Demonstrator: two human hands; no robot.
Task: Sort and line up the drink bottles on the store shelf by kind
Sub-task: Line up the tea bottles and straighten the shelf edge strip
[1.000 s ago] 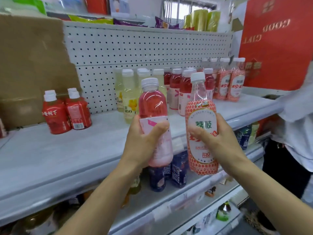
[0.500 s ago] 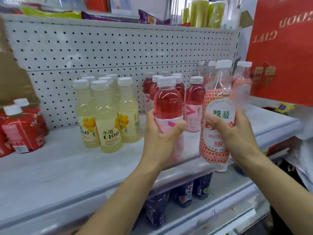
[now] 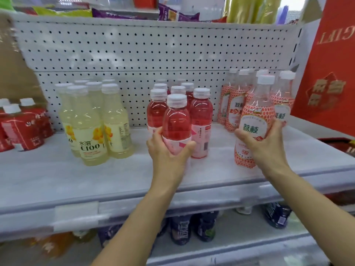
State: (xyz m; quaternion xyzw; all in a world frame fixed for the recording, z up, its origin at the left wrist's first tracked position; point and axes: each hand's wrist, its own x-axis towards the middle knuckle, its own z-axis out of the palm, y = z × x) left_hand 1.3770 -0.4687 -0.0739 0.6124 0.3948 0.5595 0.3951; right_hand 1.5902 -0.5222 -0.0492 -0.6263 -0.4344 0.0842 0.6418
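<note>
Got the left hand (image 3: 169, 150) curled round the lower label of a pink bottle (image 3: 176, 120), thumb on the right side, fingers on the left, holding it upright right at the front of the pink group (image 3: 201, 112). Can't tell whether touching down on the shelf (image 3: 57, 175) yet, with the base hidden behind the palm. Same deal with the right hand (image 3: 265, 148): wrapped round the middle of a lychee bottle (image 3: 255, 120), cap leaning a bit to the right, just in front of the other lychee bottles (image 3: 233, 110) at the right end. Looks either just on the shelf or barely off it, hard to call.

Moving outward: yellow bottles (image 3: 92, 123) bunched in 1 cluster to the left of the pink ones, red bottles (image 3: 25, 129) further left at the edge of view, pegboard (image 3: 134, 54) behind everything. So 4 kinds already parked in 4 separate groups, nothing visibly mixed in.

Progress-wise, guessing pretty far along. Left to do: letting go of these 2 in their own groups, then squaring up the loose clumps into proper rows and probably pulling them toward the bare front of the shelf. Also some dark bottles (image 3: 180, 231) on the shelf below, no idea whether part of the job
</note>
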